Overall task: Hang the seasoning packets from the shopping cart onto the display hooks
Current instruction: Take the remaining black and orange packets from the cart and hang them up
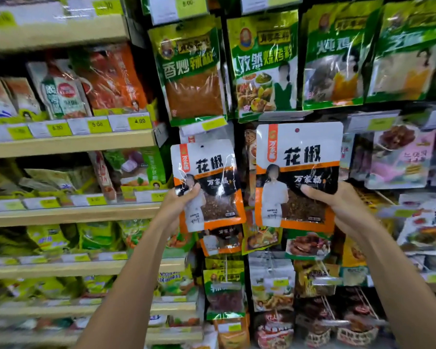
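At the hook wall, left hand and right hand each pinch a light, floppy, slippery packet by its lower edge; holding nearer the top hole would likely steady it.

Bare left hand and right hand, bare slim forearms

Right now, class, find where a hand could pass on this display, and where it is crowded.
Dark gap under the top shelf, above the short leftmost packets. Hook wall crowded: hanging packets overlap behind both held packets.
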Demonstrator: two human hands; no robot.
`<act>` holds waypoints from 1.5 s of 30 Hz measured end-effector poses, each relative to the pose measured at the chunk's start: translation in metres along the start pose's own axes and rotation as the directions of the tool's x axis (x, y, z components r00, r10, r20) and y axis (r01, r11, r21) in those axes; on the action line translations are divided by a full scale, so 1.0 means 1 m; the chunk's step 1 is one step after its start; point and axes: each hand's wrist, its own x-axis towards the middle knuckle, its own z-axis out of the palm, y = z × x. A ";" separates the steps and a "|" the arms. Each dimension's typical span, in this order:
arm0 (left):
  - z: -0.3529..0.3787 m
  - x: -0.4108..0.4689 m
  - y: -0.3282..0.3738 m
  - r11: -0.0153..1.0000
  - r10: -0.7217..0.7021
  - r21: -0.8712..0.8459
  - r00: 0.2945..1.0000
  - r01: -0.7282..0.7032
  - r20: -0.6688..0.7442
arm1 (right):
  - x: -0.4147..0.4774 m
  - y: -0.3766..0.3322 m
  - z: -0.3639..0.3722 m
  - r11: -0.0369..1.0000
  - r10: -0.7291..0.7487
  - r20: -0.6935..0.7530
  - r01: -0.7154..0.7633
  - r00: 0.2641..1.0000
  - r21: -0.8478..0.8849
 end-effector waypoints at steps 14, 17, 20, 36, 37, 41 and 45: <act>-0.005 0.059 -0.015 0.981 0.149 0.113 0.986 -0.158 0.081 | 0.057 0.025 0.028 0.997 -0.004 0.086 -0.003 0.996 0.075; -0.008 0.058 -0.019 0.978 0.167 0.108 0.979 -0.180 0.116 | 0.056 0.031 0.033 0.994 -0.004 0.079 -0.005 0.997 0.107; -0.009 0.056 -0.014 0.971 0.217 0.076 0.969 -0.227 0.116 | 0.057 0.033 0.034 0.993 -0.009 0.071 0.000 0.997 0.121; -0.011 0.076 -0.014 0.967 0.227 0.097 0.970 -0.236 0.090 | 0.053 0.040 0.046 0.989 0.031 0.064 -0.039 0.997 0.141; -0.009 0.077 -0.014 0.970 0.225 0.079 0.971 -0.231 0.080 | 0.054 0.039 0.046 0.989 0.033 0.065 -0.041 0.997 0.139; -0.007 0.080 -0.018 0.978 0.197 0.048 0.977 -0.202 0.085 | 0.054 0.039 0.047 0.990 0.029 0.063 -0.037 0.998 0.138; -0.009 0.083 -0.024 0.982 0.186 0.008 0.979 -0.187 0.086 | 0.054 0.041 0.047 0.989 0.025 0.050 -0.032 0.998 0.142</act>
